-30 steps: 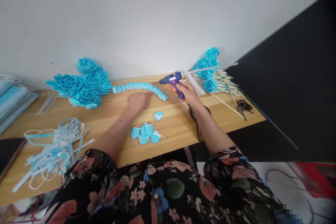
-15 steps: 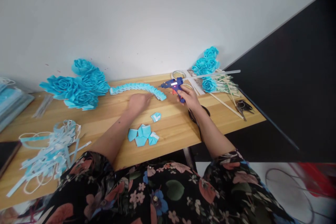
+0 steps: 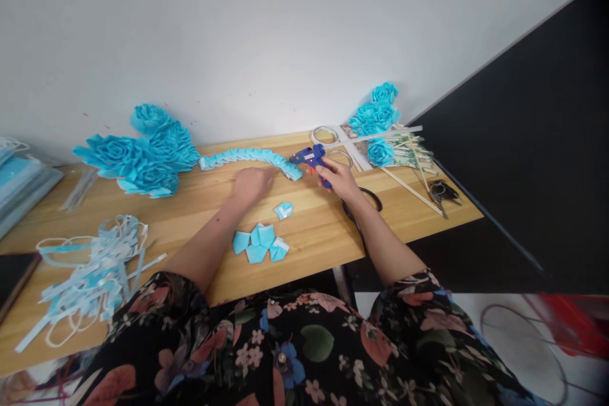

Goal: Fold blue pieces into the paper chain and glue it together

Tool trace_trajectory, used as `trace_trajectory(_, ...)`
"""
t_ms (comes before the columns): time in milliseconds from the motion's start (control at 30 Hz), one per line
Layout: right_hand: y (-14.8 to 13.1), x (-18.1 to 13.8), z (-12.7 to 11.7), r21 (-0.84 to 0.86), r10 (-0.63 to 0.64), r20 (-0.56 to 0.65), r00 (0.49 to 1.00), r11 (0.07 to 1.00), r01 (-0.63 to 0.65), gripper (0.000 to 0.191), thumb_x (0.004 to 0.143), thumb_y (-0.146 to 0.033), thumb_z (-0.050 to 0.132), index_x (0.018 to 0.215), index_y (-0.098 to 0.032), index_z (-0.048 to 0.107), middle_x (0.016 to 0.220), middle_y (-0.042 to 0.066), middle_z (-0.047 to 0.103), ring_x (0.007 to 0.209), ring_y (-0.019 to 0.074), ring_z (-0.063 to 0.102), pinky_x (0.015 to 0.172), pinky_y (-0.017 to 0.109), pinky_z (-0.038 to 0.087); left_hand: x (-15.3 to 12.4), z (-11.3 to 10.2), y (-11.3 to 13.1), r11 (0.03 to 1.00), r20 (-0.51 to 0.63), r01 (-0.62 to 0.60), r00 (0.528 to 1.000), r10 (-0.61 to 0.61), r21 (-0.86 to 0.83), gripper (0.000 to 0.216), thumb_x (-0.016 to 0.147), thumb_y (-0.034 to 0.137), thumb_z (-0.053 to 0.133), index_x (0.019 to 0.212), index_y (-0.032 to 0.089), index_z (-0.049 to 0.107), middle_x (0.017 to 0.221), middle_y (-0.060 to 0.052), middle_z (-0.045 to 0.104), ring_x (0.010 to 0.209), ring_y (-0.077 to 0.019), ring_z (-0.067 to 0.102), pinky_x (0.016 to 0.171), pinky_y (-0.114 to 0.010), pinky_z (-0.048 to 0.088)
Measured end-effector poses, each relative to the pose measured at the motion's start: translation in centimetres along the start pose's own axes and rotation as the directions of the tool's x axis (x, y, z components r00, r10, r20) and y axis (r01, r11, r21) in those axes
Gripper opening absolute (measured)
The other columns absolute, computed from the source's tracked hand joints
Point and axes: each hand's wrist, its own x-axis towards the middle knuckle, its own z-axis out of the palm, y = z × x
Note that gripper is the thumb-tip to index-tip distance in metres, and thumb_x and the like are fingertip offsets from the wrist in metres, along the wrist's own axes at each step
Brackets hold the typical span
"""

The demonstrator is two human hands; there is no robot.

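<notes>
My right hand (image 3: 339, 177) is wrapped round the handle of a blue glue gun (image 3: 309, 157), whose nozzle points left at the right end of a long curved chain of folded light-blue pieces (image 3: 247, 157). My left hand (image 3: 251, 183) rests on the wooden table (image 3: 200, 216) just below that chain, fingers curled against it. Several loose folded blue pieces (image 3: 259, 243) lie near the table's front edge, with one more (image 3: 284, 210) a little above them.
Blue paper roses (image 3: 143, 152) are heaped at the back left; more roses (image 3: 375, 117) with wooden sticks (image 3: 412, 158) lie at the back right. Tape rolls (image 3: 325, 135), dark scissors (image 3: 440, 191), a pile of cut strips (image 3: 90, 273), stacked blue sheets (image 3: 19, 181).
My right hand has brought the glue gun down and to the left, so its nozzle is now close to the chain's right end. My left hand has stayed put.
</notes>
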Motion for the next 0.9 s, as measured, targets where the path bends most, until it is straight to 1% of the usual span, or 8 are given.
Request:
trace_trajectory(133,0.1,0.0,-0.1,-0.011,-0.005,-0.006,1.0,1.0,0.005,0.037,0.082,-0.048,0.061,0.1,-0.018,0.072,0.057,-0.003,0.056,0.046,0.0092,0.043,0.042,0.022,0.032,0.0,-0.1,0.0,1.0,0.004,-0.006,1.0,0.006,0.008,0.048,0.095,0.03,0.038,0.136,0.032,0.063,0.108,-0.011,0.076,0.1,-0.0296,0.07,0.084,-0.036,0.05)
trace_trajectory(367,0.6,0.3,-0.2,-0.022,-0.022,0.005,1.0,1.0,0.022,0.035,0.084,-0.045,0.059,0.101,-0.017,0.072,0.058,-0.003,0.057,0.047,0.0092,0.044,0.04,0.021,0.032,-0.1,-0.1,0.2,1.0,0.001,-0.001,1.0,0.001,0.026,0.048,0.096,0.03,0.037,0.136,0.031,0.063,0.105,-0.011,0.077,0.099,-0.0299,0.071,0.082,-0.036,0.05)
trace_trajectory(467,0.9,0.4,-0.5,0.031,-0.03,-0.013,0.999,0.999,0.03,0.035,0.083,-0.046,0.061,0.101,-0.018,0.071,0.064,-0.002,0.061,0.05,0.009,0.048,0.039,0.02,0.032,-0.2,-0.1,0.1,1.0,-0.012,-0.003,1.0,0.003,0.012,0.048,0.095,0.029,0.037,0.135,0.032,0.064,0.105,-0.011,0.077,0.099,-0.0301,0.071,0.08,-0.036,0.05)
trace_trajectory(600,1.1,0.5,-0.9,0.194,-0.03,-0.076,0.997,0.98,0.045,0.04,0.08,-0.051,0.064,0.104,-0.019,0.068,0.08,0.001,0.068,0.051,0.0076,0.05,0.036,0.018,0.03,-0.4,0.1,-0.3,0.998,-0.07,0.011,0.997,-0.014,-0.055,0.047,0.097,0.031,0.036,0.134,0.032,0.064,0.108,-0.01,0.077,0.101,-0.0277,0.071,0.079,-0.033,0.049)
trace_trajectory(667,1.2,0.5,-0.9,0.242,-0.047,-0.09,0.995,0.968,0.068,0.04,0.079,-0.052,0.066,0.104,-0.02,0.067,0.087,0.003,0.07,0.052,0.0072,0.051,0.035,0.018,0.03,-0.5,0.2,-0.5,0.996,-0.093,0.01,0.996,-0.018,-0.089,0.047,0.096,0.031,0.037,0.133,0.031,0.066,0.108,-0.009,0.077,0.1,-0.0266,0.071,0.08,-0.033,0.049)
trace_trajectory(833,1.2,0.5,-0.9,0.225,-0.048,-0.086,0.995,0.972,0.066,0.039,0.08,-0.054,0.065,0.102,-0.021,0.068,0.093,0.004,0.071,0.054,0.0079,0.052,0.036,0.018,0.031,-0.7,0.2,-0.2,0.989,-0.068,-0.088,0.994,0.08,-0.121,0.045,0.094,0.029,0.039,0.129,0.033,0.068,0.113,-0.007,0.076,0.101,-0.0253,0.071,0.082,-0.032,0.049)
trace_trajectory(900,1.1,0.5,-0.9,0.229,-0.058,-0.079,0.995,0.971,0.074,0.037,0.08,-0.052,0.065,0.101,-0.021,0.068,0.093,0.004,0.071,0.054,0.0079,0.052,0.036,0.018,0.031,-0.7,0.1,0.0,0.99,-0.063,-0.09,0.995,0.083,-0.111,0.046,0.095,0.028,0.039,0.13,0.034,0.067,0.112,-0.006,0.076,0.099,-0.0252,0.071,0.08,-0.032,0.049)
